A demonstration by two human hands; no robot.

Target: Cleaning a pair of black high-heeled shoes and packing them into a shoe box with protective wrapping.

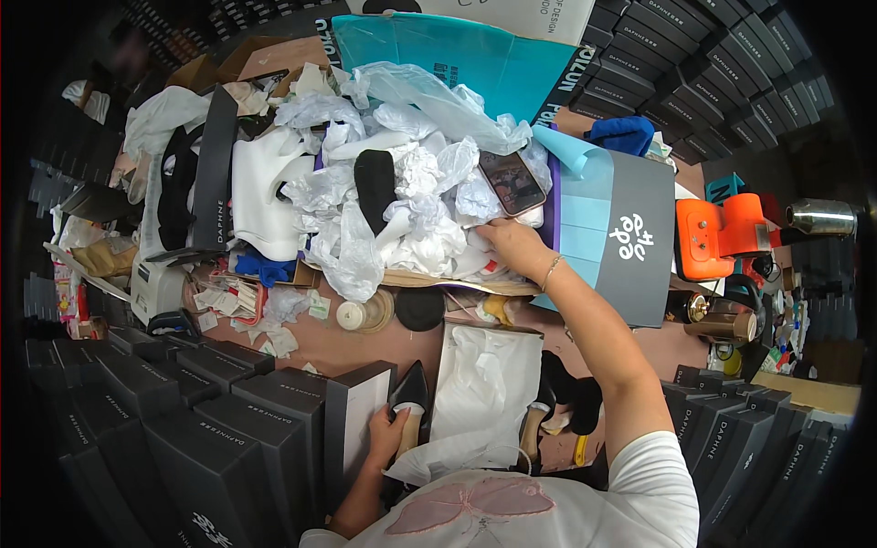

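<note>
White crumpled paper inside a purple-edged box

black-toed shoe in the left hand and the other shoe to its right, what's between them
White paper lies between the held shoe and the other shoe, as the head view shows.

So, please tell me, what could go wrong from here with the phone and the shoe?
1. The phone lies tilted on loose crumpled paper, just beyond the right hand. If the paper is pulled, the phone might slide or get buried.
2. The left hand holds the black-toed shoe close to an upright grey box, so the toe could perhaps knock its edge and get scuffed.
</note>
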